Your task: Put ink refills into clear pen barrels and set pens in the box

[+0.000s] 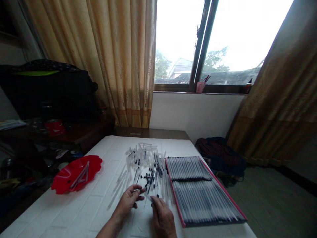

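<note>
My left hand (130, 199) is closed in a pinch above the white table; a small dark bit shows at its fingertips, too small to name. Close beside it, my right hand (163, 217) grips a clear plastic pen barrel (148, 197), one end pointing toward the left fingers. Small black caps (147, 178) and thin dark refills (151, 180) lie scattered just beyond both hands. Behind them spreads a loose heap of clear barrels (142, 153), with more barrels (116, 188) lying to the left. A shallow pink-edged box (184, 222) on the right holds two rows of pens (205, 200) side by side.
On the table's left stands a red wavy-rimmed dish (95, 162) with a few clear barrels in it. Beyond the table are a low wooden cabinet (168, 133), a window and curtains (128, 66). Dark cloth (223, 155) is piled at the back right.
</note>
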### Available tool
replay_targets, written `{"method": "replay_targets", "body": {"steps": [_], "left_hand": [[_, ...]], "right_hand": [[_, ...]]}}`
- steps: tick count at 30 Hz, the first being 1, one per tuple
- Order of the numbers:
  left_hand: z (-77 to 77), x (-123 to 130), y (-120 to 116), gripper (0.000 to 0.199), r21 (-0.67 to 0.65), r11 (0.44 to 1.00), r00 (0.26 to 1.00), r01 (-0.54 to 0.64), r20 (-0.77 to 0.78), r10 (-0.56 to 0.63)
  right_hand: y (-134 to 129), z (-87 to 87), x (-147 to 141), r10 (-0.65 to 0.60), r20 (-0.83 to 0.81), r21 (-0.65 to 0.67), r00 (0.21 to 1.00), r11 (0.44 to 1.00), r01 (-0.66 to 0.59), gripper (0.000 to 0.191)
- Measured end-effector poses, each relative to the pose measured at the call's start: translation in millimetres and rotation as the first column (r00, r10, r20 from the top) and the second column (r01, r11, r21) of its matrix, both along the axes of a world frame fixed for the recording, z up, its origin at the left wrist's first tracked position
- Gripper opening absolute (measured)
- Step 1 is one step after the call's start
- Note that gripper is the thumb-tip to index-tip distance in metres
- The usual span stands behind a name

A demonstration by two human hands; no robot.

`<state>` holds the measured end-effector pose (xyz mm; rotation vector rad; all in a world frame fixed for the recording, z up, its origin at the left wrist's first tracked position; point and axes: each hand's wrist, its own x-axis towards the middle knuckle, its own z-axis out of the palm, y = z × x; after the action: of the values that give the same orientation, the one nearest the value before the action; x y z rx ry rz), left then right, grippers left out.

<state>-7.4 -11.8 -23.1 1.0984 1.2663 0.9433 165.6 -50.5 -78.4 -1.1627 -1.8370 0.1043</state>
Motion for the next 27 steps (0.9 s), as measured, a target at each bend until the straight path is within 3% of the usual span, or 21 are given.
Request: {"method": "replay_targets", "body": {"steps": [7, 27], "left_hand": [[-2.8, 3.1, -4.9, 0.054, 0.012, 1.000, 1.000, 0.004, 0.008, -0.005], [-3.1, 1.8, -8.6, 0.049, 0.045, 0.999, 0.999, 0.020, -0.038, -0.019]], "right_hand": [[-1.2, -2.5, 0.1, -0.005, 0.022, -0.041, 1.000, 0.999, 0.006, 0.030], [-2.0, 2.0, -1.3, -0.037, 0.066, -0.005, 0.997, 0.999, 0.038, 0.029]]}}
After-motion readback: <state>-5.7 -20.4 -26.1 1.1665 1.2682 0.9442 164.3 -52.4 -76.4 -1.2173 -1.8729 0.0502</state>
